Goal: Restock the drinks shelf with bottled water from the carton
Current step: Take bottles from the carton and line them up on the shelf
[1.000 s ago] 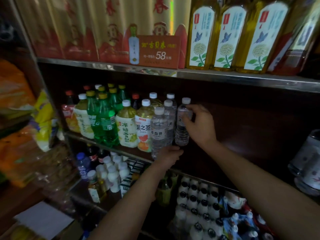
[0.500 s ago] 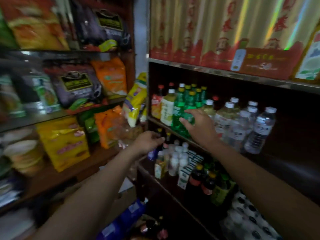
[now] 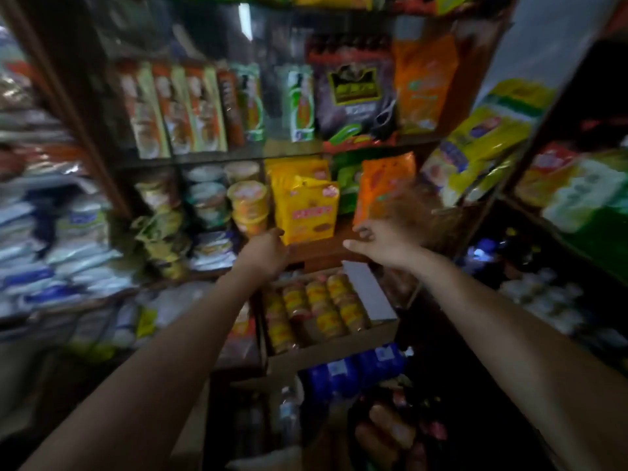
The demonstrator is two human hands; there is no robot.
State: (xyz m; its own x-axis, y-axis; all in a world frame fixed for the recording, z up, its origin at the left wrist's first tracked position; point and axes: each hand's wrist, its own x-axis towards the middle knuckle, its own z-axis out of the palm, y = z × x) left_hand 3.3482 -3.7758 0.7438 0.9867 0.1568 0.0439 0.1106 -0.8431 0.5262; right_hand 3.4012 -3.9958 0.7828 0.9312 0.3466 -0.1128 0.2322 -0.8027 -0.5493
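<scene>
Snack shelves (image 3: 316, 253); both hands outstretched, empty.

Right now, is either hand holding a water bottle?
No: the left hand and right hand both hang empty in front of the snack shelves.

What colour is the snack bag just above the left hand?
Yellow bag with a red label band, seen in the head view.

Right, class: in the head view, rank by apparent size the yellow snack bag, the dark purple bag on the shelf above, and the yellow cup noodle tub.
1. dark purple bag
2. yellow snack bag
3. yellow cup noodle tub
The two bags look close in size, and the blur makes their order unsure.
</scene>
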